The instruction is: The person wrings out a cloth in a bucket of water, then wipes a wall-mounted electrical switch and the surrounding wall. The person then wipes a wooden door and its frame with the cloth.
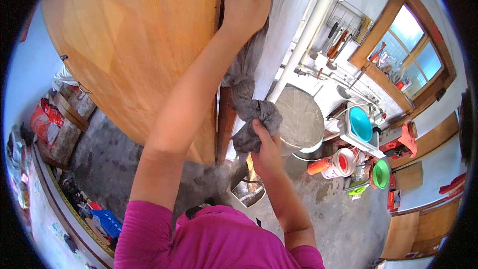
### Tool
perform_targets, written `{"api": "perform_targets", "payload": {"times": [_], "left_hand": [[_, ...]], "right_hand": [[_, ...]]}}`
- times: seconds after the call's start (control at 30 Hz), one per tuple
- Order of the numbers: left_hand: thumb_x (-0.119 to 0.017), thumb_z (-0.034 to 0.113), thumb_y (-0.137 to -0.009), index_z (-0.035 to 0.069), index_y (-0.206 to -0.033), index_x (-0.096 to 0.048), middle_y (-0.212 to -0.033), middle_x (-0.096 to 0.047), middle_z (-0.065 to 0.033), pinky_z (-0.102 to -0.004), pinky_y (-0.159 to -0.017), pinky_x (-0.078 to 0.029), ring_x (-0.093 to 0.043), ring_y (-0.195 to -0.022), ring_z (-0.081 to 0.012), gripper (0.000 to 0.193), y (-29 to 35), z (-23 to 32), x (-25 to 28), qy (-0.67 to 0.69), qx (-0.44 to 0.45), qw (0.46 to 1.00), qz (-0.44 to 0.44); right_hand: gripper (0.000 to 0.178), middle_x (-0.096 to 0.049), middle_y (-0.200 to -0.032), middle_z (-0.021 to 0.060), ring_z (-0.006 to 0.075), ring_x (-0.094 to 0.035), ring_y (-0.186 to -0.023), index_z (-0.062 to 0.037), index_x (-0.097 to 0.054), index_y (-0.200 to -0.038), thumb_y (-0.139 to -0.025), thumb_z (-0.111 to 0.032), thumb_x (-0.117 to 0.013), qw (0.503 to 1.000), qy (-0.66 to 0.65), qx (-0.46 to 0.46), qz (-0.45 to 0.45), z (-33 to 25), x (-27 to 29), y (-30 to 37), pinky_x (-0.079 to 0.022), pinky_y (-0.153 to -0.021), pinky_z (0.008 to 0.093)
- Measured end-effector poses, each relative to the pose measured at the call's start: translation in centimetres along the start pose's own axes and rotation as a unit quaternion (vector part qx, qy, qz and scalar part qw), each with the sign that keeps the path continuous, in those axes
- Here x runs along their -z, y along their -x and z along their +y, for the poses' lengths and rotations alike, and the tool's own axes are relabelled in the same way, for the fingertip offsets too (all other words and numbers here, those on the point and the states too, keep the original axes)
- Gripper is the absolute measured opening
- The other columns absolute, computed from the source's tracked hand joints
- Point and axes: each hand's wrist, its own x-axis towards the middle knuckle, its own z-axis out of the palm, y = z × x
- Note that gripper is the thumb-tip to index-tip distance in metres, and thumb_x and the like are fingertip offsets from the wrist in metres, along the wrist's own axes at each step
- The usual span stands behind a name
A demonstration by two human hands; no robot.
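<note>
A long dark grey cloth (pixel 242 85) hangs, twisted and bunched, along the edge of a wooden door (pixel 144 45) beside the door frame. High up by that edge, my left hand (pixel 246 2) is closed, fingers curled over the cloth's upper part; its fingertips are partly hidden. Lower down, my right hand (pixel 268 152) grips the bunched lower end of the same cloth, thumb on top. Both arms are stretched forward, the left one passing in front of the door.
Right of the frame stand a white pipe (pixel 313 20) and a large round-lidded vat (pixel 298 117). Farther right are a turquoise basin (pixel 359 124), a red-and-white bucket (pixel 343 162) and a green basin (pixel 381 173). A metal dustpan-like container (pixel 249 192) lies on the concrete floor (pixel 318 214).
</note>
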Motion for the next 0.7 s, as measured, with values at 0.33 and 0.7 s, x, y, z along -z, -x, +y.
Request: {"api": "perform_targets", "payload": {"times": [0.33, 0.7], "left_hand": [[-0.050, -0.006, -0.091, -0.009, -0.141, -0.043, -0.126, -0.052, -0.0275, -0.0508, -0.101, -0.037, -0.046, -0.112, -0.0464, 0.051, 19.7, 1.2, 4.0, -0.185, 0.135, 0.968, -0.099], [-0.047, -0.003, -0.097, -0.008, -0.151, -0.035, -0.132, -0.056, -0.0322, -0.0475, -0.107, -0.042, -0.051, -0.124, -0.0466, 0.056, 37.9, 3.7, 11.3, -0.140, 0.482, 0.834, -0.229]], "right_hand": [[0.031, -0.069, -0.103, 0.0031, 0.0176, -0.067, -0.090, -0.0062, -0.062, -0.124, -0.095, -0.015, -0.069, 0.984, 0.056, -0.139, 0.095, 6.0, 7.3, 2.2, -0.055, -0.078, 0.0331], [0.029, -0.070, -0.106, 0.0052, 0.0206, -0.070, -0.092, -0.0079, -0.063, -0.124, -0.096, -0.014, -0.067, 0.957, 0.097, -0.227, 0.153, 10.7, 14.9, 4.7, -0.058, -0.079, 0.0376]]}}
